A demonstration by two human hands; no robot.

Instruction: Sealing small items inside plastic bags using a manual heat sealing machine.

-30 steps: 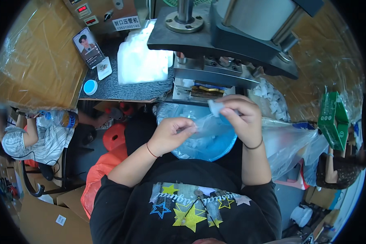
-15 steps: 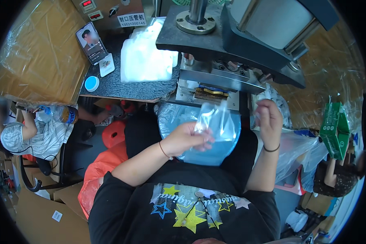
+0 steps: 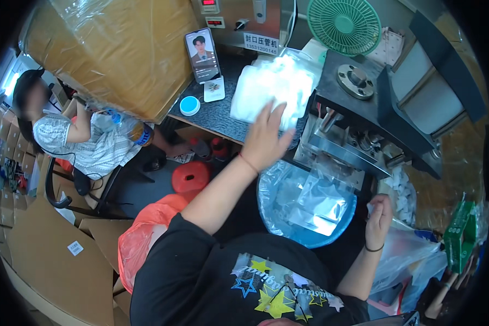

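Reaching forward over the dark speckled worktop [image 3: 217, 117], the left hand [image 3: 266, 141] is laid flat on the stack of clear plastic bags [image 3: 271, 89]; its fingers are spread and extended, with the fingertips touching the lower edge of the stack. No bag is pinched between them. The stack is located on the worktop, just beside the grey metal press machine [image 3: 375, 114] and below the green round fan [image 3: 345, 24].

The right hand [image 3: 379, 217] is held low at the right side, near the blue round basin [image 3: 304, 209]. Its fingers are curled together around a small piece of clear film; whether the film is firmly pinched cannot be determined. The basin is lined with clear plastic and contains flat transparent bags.

A phone with a lit screen [image 3: 202, 54] is propped upright at the back of the worktop, and a small round blue lid [image 3: 189, 105] is placed in front of it. A large cardboard box wrapped in clear film [image 3: 119, 54] is positioned at the left. Another person in a patterned shirt [image 3: 87, 144] is seated well apart at the left.
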